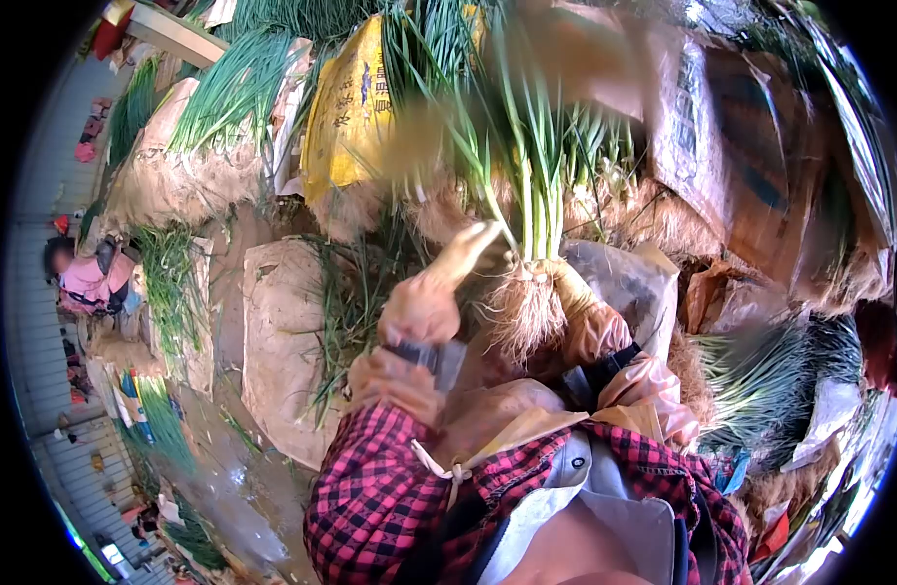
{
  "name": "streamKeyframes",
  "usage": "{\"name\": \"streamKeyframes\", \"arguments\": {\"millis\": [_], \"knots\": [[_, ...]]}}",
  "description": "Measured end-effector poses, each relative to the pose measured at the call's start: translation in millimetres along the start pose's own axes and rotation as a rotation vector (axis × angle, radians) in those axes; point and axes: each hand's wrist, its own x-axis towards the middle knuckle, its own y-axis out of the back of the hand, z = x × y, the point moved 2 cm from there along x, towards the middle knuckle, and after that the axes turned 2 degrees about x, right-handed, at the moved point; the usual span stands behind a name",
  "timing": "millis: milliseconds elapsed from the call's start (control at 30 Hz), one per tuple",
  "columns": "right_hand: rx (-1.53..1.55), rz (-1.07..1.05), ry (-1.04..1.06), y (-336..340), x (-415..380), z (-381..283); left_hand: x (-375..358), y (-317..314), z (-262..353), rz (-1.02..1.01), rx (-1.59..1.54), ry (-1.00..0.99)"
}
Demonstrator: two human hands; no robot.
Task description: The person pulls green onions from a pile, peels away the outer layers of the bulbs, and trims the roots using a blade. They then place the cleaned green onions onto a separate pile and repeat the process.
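A small bunch of green onions point(538, 210) stands upright in front of my chest, its pale stringy roots point(528, 312) hanging down. My right hand point(587, 310), in a thin glove, is closed around the base of the bunch from the right side. From the left, my left hand point(438, 283) reaches in with its fingers pressed together at one stalk point(499, 214) that leans away from the others. Its fingertips touch that stalk near the white end. Checked sleeves and plastic cuffs cover both forearms.
Behind the bunch lie stacks of green onions point(236, 93), a yellow printed sack point(349, 107) and brown sacking point(697, 127). More onions point(760, 385) lie at right. Loose leaves point(356, 312) and a flat sack point(283, 341) are at left. A person in pink point(95, 276) sits far left.
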Motion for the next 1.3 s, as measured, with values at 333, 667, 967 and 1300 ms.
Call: {"name": "streamKeyframes", "arguments": {"millis": [333, 667, 967, 1300], "knots": [[-0.235, 0.121, 0.054, 4.9, -0.6, -0.8, -1.4, -28.6, -24.3, 0.294, 0.754, -0.313], [0.033, -0.012, -0.080, -6.6, -7.5, -0.7, 38.4, 95.5, -37.7, 0.552, 1.047, 0.153], [0.031, 0.004, -0.049, -6.3, -9.5, -1.7, 45.1, 63.8, -8.1, 0.551, 0.481, -0.014], [-0.130, 0.104, 0.071, -2.9, -2.5, -1.0, 17.0, -18.5, -22.5, 0.473, 0.602, -0.282]]}}
